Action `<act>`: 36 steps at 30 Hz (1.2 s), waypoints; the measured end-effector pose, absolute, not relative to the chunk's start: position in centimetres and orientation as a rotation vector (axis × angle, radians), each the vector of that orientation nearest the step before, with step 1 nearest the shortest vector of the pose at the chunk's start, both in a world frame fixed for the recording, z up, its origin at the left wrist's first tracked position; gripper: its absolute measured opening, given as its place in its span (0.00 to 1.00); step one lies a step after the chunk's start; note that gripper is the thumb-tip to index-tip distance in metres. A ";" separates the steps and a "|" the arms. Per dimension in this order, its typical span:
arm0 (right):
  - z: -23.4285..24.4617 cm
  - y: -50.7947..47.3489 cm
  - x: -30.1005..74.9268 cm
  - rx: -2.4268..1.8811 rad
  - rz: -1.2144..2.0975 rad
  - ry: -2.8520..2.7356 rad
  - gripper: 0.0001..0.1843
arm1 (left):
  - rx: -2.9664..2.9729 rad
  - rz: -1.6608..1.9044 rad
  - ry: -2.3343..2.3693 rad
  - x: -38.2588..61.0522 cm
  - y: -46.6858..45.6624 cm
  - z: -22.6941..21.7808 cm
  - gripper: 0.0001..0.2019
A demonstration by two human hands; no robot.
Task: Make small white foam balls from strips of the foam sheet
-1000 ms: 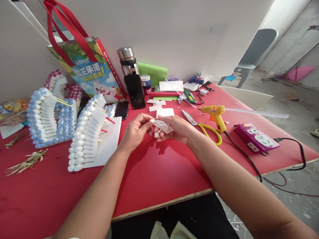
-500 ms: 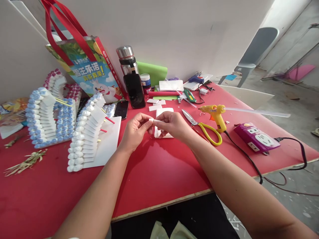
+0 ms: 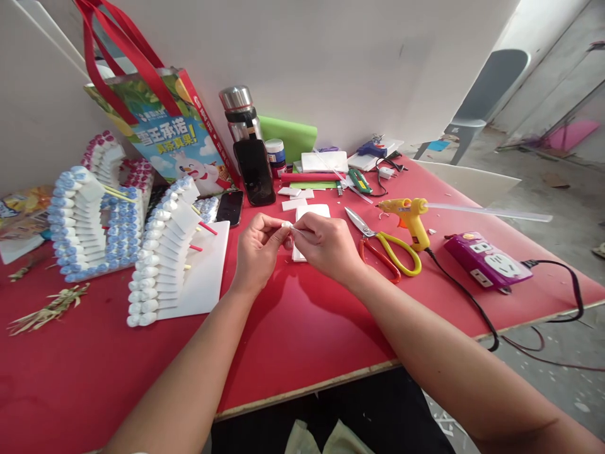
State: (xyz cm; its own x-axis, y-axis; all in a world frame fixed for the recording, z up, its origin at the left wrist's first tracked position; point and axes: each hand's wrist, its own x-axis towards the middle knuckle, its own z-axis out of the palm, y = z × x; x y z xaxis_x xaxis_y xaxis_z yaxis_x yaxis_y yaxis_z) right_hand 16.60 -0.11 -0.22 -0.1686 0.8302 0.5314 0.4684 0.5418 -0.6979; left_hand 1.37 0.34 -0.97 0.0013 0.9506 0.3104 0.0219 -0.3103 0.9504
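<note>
In the head view, my left hand (image 3: 259,251) and my right hand (image 3: 326,247) meet over the middle of the red table (image 3: 302,334). Thumb and forefinger of the left pinch a small white piece (image 3: 286,225), perhaps paper or foam; its kind is too small to make out. My right fingers are closed on its other side, and hide part of it. Behind and below the hands lies a stack of white sheets (image 3: 314,211). Scissors (image 3: 394,249) with one yellow and one red handle loop rest just right of my right hand.
A yellow glue gun (image 3: 410,217) and a purple power strip (image 3: 489,260) with a black cord stand right. Fan-like white model pieces (image 3: 163,252) on a white board (image 3: 208,277) are left. A phone (image 3: 255,171) leans on a steel flask (image 3: 237,104), near a printed bag (image 3: 161,132).
My right hand has turned and its fingers have curled in more around the small white piece. More of the scissors' red handle shows. My left hand stays nearly in place.
</note>
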 end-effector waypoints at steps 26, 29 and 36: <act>0.2 0.2 17.7 -0.947 0.672 -1.877 0.10 | 1.483 1.255 1.075 -0.8 0.4 0.2 0.14; 0.3 0.3 17.8 -0.934 0.673 -1.892 0.09 | 1.471 1.255 1.087 -0.9 0.4 0.2 0.14; 0.3 0.4 17.9 -0.924 0.669 -1.944 0.07 | 1.472 1.282 1.166 -0.2 -0.2 0.7 0.14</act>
State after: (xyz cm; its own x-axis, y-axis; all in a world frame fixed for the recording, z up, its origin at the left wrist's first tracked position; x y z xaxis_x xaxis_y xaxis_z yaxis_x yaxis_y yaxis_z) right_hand 17.85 0.36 0.27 -0.3572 0.8068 0.4706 0.3463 0.5823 -0.7355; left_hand -0.17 -0.23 0.74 0.0436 0.9767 0.2101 0.1163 -0.2138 0.9699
